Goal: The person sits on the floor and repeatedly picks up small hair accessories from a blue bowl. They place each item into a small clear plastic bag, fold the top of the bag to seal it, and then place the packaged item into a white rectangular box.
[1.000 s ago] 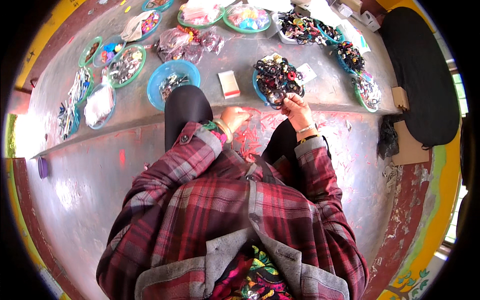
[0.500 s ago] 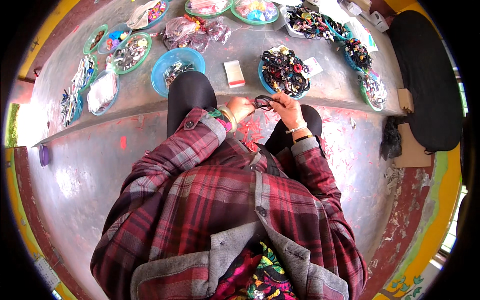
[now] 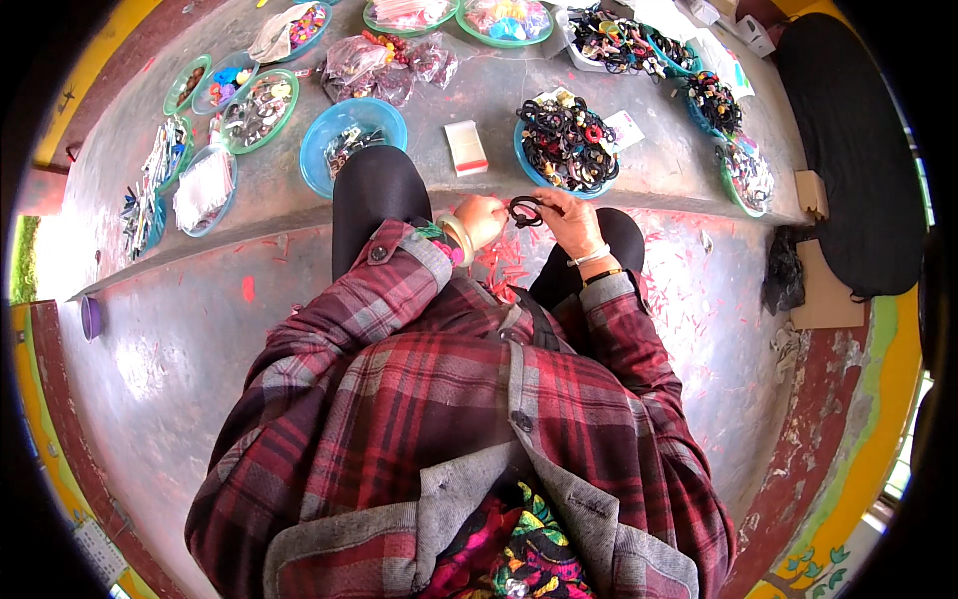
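Observation:
A black hair tie (image 3: 523,212), its loops bunched together, hangs between my two hands above the gap between my knees. My right hand (image 3: 572,226) pinches it at its right side with thumb and fingers. My left hand (image 3: 481,221) is closed at the loop's left side, its fingertips close to it; what they hold is too small to make out. Just beyond my right hand stands a blue bowl (image 3: 521,157) heaped with black hair ties (image 3: 571,140), a few coloured pieces among them. Another blue bowl (image 3: 317,140) beyond my left knee holds small metallic pieces (image 3: 351,142).
A white and red box (image 3: 466,148) lies on the raised concrete ledge (image 3: 439,115) between the bowls. Plastic bags (image 3: 384,68) and several bowls of small parts line its far side. Red scraps (image 3: 664,275) litter the floor. At right are a black cushion (image 3: 848,160) and cardboard (image 3: 826,290).
The hair tie has turned and its loops hang slightly lower and more open. Both hands stay nearly in place, with the left fingers shifted a little. The view has tilted slightly.

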Demonstrator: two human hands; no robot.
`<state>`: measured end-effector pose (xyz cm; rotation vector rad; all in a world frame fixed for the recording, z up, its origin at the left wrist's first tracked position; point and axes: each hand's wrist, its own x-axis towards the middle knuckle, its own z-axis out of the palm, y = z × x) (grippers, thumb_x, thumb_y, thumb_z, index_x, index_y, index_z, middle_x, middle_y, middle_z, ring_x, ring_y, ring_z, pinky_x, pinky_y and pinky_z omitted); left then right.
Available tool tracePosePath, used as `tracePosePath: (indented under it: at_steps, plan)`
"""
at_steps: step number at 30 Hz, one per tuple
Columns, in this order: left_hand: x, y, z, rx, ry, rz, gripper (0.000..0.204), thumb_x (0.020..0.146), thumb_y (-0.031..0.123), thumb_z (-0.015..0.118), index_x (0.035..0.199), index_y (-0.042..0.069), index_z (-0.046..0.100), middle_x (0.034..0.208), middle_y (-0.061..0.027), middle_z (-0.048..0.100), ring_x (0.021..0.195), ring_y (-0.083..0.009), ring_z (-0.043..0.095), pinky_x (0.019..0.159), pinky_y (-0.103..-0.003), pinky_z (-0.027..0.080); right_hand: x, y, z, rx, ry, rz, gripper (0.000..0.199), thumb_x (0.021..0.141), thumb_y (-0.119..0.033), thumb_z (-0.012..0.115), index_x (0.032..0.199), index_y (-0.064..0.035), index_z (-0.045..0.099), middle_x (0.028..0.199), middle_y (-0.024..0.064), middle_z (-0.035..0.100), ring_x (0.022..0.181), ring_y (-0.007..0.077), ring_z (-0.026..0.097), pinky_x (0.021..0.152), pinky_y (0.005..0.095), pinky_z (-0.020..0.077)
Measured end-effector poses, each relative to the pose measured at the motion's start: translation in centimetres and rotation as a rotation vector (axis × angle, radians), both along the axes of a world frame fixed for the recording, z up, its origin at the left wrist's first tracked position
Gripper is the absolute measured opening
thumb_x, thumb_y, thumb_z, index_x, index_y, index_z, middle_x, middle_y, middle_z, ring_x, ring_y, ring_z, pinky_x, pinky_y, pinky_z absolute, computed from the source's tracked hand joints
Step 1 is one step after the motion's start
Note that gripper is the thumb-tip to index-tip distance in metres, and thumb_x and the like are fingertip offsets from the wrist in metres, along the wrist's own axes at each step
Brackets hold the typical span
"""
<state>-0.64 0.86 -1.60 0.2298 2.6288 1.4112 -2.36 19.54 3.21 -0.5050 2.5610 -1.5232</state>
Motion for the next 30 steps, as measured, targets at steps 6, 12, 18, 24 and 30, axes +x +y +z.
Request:
tracePosePath:
  at_steps: [6, 12, 18, 24, 30]
  plan:
    - [0.1, -0.1, 0.2, -0.005, 0.039, -0.012, 0.023, 0.076, 0.021, 0.048, 0.075, 0.001, 0.059, 0.066, -0.0193, 0.056, 0.062, -0.0308, 0.057, 0.057, -0.039, 0.042, 0.1, 0.0, 0.4, 0.052, 0.168, 0.054, 0.018, 0.073, -0.006, 0.057, 0.089, -0.0081, 0.064, 0.081, 0.0091, 0.062, 0.073, 0.0223, 0.061, 0.065, 0.0284, 0.0467]
    - [0.2, -0.1, -0.1, -0.010, 0.064, -0.057, 0.023, 0.077, 0.021, 0.046, 0.075, 0.002, 0.059, 0.067, -0.0189, 0.057, 0.063, -0.0316, 0.057, 0.057, -0.039, 0.042, 0.2, 0.1, 1.1, 0.160, 0.267, 0.070, 0.015, 0.072, -0.005, 0.056, 0.085, -0.0093, 0.065, 0.073, 0.0092, 0.060, 0.068, 0.0258, 0.059, 0.059, 0.0316, 0.0459]
    - [-0.2, -0.2, -2.5, -0.004, 0.062, -0.148, 0.024, 0.078, 0.019, 0.045, 0.091, 0.008, 0.062, 0.073, -0.0179, 0.059, 0.068, -0.0317, 0.058, 0.061, -0.037, 0.045, 0.1, 0.1, 0.7, 0.228, 0.395, 0.110, 0.013, 0.071, -0.005, 0.055, 0.080, -0.0092, 0.064, 0.070, 0.0102, 0.058, 0.067, 0.0287, 0.058, 0.058, 0.0350, 0.0459]
    - [0.2, 0.2, -2.1, -0.054, 0.060, -0.161, 0.028, 0.077, 0.017, 0.045, 0.100, 0.015, 0.061, 0.081, -0.0193, 0.059, 0.075, -0.0327, 0.059, 0.066, -0.037, 0.046, 0.6, -0.3, 1.5, 0.280, 0.531, 0.131, 0.011, 0.069, -0.003, 0.055, 0.076, -0.0077, 0.063, 0.066, 0.0102, 0.055, 0.065, 0.0290, 0.056, 0.059, 0.0362, 0.0442]
    - [0.8, 0.6, 0.0, -0.078, 0.019, -0.162, 0.029, 0.077, 0.016, 0.044, 0.100, 0.016, 0.061, 0.079, -0.0204, 0.059, 0.072, -0.0334, 0.059, 0.065, -0.038, 0.046, 0.8, -0.2, 1.1, 0.360, 0.554, 0.158, 0.010, 0.069, -0.005, 0.053, 0.074, -0.0082, 0.061, 0.065, 0.0093, 0.053, 0.066, 0.0298, 0.054, 0.059, 0.0374, 0.0436]
